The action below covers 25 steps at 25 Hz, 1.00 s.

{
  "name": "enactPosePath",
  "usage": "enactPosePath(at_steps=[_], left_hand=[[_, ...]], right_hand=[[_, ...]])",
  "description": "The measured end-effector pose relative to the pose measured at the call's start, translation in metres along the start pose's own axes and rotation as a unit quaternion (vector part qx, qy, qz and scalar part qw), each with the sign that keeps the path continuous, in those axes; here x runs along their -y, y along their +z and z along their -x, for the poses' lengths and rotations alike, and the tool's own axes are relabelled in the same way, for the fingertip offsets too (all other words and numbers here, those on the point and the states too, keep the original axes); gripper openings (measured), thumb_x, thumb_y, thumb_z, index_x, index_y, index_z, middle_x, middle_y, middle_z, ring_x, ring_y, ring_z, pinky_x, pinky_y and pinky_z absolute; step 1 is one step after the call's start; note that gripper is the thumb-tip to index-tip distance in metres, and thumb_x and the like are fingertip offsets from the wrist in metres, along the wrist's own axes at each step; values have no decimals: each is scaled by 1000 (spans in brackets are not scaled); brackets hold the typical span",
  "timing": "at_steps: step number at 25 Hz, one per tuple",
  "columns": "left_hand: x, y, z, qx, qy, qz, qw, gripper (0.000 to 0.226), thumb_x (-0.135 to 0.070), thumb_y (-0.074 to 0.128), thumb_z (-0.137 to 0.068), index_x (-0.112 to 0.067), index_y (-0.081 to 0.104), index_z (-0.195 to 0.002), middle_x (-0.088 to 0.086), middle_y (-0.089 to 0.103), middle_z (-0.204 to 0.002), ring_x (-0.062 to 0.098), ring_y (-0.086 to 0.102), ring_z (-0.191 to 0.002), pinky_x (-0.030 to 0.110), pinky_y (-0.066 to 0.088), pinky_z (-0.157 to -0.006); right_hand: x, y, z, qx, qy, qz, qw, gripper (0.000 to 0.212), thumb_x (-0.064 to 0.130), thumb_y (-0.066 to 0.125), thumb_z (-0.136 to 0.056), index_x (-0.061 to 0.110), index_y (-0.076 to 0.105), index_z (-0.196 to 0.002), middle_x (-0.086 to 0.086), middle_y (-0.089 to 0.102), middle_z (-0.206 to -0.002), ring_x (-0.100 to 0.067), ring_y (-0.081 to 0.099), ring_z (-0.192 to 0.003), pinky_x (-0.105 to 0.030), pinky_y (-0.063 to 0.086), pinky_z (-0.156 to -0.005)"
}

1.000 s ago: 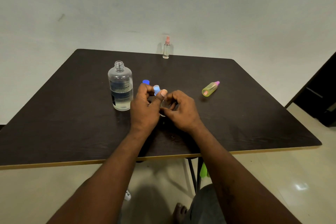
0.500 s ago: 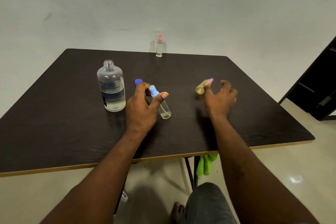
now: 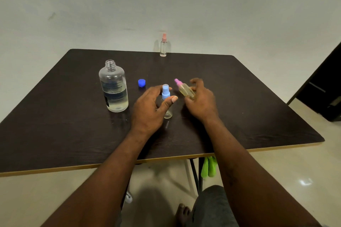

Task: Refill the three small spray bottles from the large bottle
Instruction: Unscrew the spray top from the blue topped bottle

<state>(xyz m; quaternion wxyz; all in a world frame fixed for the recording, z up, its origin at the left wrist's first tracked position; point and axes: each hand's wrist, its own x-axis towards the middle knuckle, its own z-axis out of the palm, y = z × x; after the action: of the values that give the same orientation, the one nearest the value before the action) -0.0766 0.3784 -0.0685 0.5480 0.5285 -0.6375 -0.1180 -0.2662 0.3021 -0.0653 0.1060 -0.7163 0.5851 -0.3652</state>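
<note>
Seen from the head camera, a person seated at a dark wood-grain surface [image 3: 64, 116] works with both hands just to the right of the large bottle [image 3: 113, 86], a clear, round-shouldered plastic container standing open-necked and roughly a third full of clear liquid. The left hand [image 3: 149, 108] curls its thumb and fingers round the blue-topped spray bottle [image 3: 166, 101], a slim clear cylinder standing upright on the surface near the large bottle's right side. The right hand [image 3: 201, 101], farther right of the large bottle, grips the yellow-tinted spray bottle [image 3: 186, 90] by its body, tilted and lifted, with its pink nozzle pointing back toward the large bottle. The blue cap [image 3: 141, 82], small and ridged, lies just right of the large bottle. Beyond and to the right of the large bottle, at the far edge, a pink-topped spray bottle [image 3: 163, 46] stands alone. The small bottles look light, smooth and easily tipped, so they are probably best held around the barrel while the pump head is twisted. The large bottle likely weighs more and may flex when squeezed, so a grasp around its labelled middle seems steadiest for pouring into such narrow necks.
</note>
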Motion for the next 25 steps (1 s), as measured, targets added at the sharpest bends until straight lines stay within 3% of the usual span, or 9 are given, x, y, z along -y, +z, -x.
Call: enactPosePath(at_steps=[3, 5, 8, 11, 19, 22, 25], left_hand=[[0, 3, 0, 26, 1, -9, 1000, 39, -62, 63, -94, -28, 70, -111, -18, 62, -99, -6, 56, -81, 21, 45, -73], [-1, 3, -1, 38, -8, -14, 999, 38, -61, 62, -93, -29, 70, -111, -18, 61, -98, -5, 56, -81, 22, 45, -73], [-3, 2, 0, 38, -4, -22, 999, 44, -65, 60, -91, -26, 70, -109, -17, 61, -96, -6, 53, -77, 18, 38, -69], [-5, 0, 1, 35, -4, -12, 999, 52, -69, 57, -89, -23, 71, -110, -13, 65, -97, -3, 53, -73, 16, 37, -66], [-5, -2, 2, 36, -16, 0, 999, 54, -75, 55, -88, -28, 71, -109, -14, 67, -100, -3, 54, -74, 12, 36, -64], [-7, -3, 3, 43, -32, 14, 998, 50, -72, 58, -88, -29, 71, -108, -13, 68, -99, 2, 56, -70, 22, 46, -65], [-9, -5, 2, 50, -65, 56, 995, 36, -61, 67, -90, -29, 72, -107, -11, 71, -98, 8, 63, -72, 42, 58, -68]], right_hand=[[-7, -5, -1, -55, 61, -253, 964, 60, 3, 68, -92, 21, 51, -147, -3, 63, -131, -14, 66, -111, -32, 58, -93], [-10, -10, -4, -81, 115, -334, 932, 54, -2, 69, -91, 22, 58, -137, -8, 57, -134, -19, 65, -115, -39, 58, -99], [-10, -4, -4, -71, 111, -174, 976, 44, 13, 82, -83, 23, 62, -121, -3, 59, -122, -16, 67, -102, -43, 58, -96], [-4, 2, -3, -45, 79, -51, 995, 49, 26, 86, -79, 24, 59, -120, 4, 61, -116, -14, 65, -97, -41, 57, -91], [-6, -2, 2, -41, 89, -82, 992, 71, 36, 91, -76, 25, 53, -135, 4, 63, -125, -12, 64, -105, -34, 59, -92], [-3, -6, 6, -61, 102, -105, 987, 73, 39, 91, -77, 22, 52, -136, 1, 61, -130, -13, 64, -109, -33, 57, -93], [3, -13, 20, -111, 115, -114, 981, 65, 44, 90, -77, 20, 53, -125, 1, 60, -120, -11, 60, -103, -27, 52, -87]])
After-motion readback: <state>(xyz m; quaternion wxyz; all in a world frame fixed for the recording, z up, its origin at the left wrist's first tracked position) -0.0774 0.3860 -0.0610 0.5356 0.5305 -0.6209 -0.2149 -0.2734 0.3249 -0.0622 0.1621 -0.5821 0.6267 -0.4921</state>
